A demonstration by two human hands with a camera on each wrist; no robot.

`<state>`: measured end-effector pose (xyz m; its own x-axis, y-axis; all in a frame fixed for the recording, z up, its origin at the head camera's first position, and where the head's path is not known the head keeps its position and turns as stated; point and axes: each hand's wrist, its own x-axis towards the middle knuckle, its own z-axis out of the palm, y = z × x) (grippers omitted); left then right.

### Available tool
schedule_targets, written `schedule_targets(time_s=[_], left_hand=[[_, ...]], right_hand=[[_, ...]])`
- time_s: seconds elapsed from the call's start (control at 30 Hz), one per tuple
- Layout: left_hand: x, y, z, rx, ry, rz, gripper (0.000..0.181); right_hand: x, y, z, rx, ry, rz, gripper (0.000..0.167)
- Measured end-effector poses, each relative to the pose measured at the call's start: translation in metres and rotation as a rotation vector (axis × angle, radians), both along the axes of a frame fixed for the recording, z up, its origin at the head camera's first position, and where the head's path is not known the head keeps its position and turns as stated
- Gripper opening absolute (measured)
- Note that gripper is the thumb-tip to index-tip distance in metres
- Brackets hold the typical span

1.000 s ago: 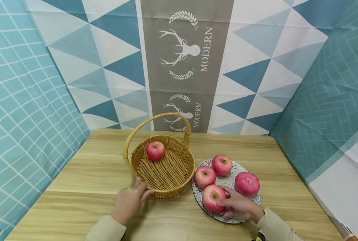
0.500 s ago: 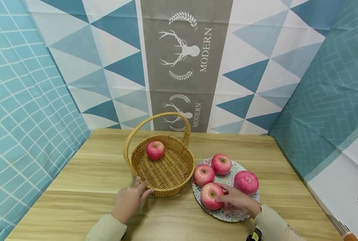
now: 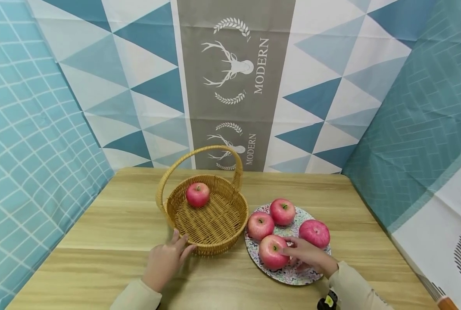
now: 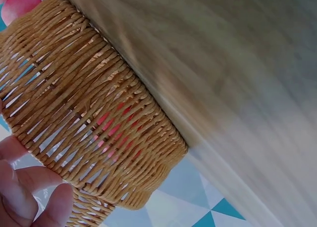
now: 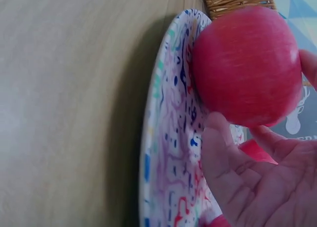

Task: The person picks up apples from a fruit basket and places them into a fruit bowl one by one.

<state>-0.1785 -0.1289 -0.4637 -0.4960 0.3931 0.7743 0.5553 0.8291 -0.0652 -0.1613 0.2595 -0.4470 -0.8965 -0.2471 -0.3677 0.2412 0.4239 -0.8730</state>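
A round wicker basket (image 3: pixel 211 247) with a tall arched handle stands on the table, a single red apple (image 3: pixel 197 194) inside near its back left. My left hand (image 3: pixel 164 260) holds the basket's near rim; the left wrist view shows its fingers (image 4: pixel 37 177) bent at the woven edge. To the right, a patterned plate (image 3: pixel 290 277) carries several apples. My right hand (image 3: pixel 308 254) grips the nearest apple (image 3: pixel 273 253), with thumb and fingers around its right side. In the right wrist view this apple (image 5: pixel 247 66) is at the plate's rim; whether it touches the plate is unclear.
Two apples, one at the left (image 3: pixel 260 225) and one at the back (image 3: pixel 282 212), sit close to the gripped one. Another, deeper pink apple (image 3: pixel 314 234) lies at the plate's right. Patterned cloth walls (image 3: pixel 230 86) enclose the wooden table (image 3: pixel 110 224).
The whole head view has shifted slightly left. My right hand stays on the same apple, its position barely different. My left hand and the basket keep their places.
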Motion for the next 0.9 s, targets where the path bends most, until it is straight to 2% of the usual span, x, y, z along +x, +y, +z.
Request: schedule_targets(time_s=[0.17,0.33,0.43,0.53,0.67,0.8,0.9], left_hand=[[-0.002,0.001,-0.002,-0.013,0.039,-0.023,0.067],[-0.004,-0.003,0.001,-0.017,0.083,-0.024,0.066],[-0.005,-0.006,0.004,-0.026,0.063,-0.024,0.066],[-0.004,-0.008,0.005,-0.04,0.036,-0.028,0.067],[-0.003,-0.007,0.005,-0.048,0.025,-0.028,0.065],[-0.003,-0.007,0.005,-0.043,0.006,-0.028,0.064],[-0.002,-0.006,0.006,-0.055,-0.022,-0.026,0.063]], right_hand=[[0.001,0.011,0.012,-0.004,0.007,0.008,0.075],[-0.001,0.025,0.03,-0.104,0.076,0.076,0.076],[-0.003,0.031,0.039,-0.144,0.13,0.139,0.075],[-0.003,0.033,0.045,-0.14,0.188,0.182,0.074],[-0.003,0.037,0.051,-0.136,0.329,0.204,0.072],[-0.008,0.037,0.054,-0.148,0.477,0.215,0.07],[-0.016,0.031,0.058,-0.099,0.583,0.216,0.069]])
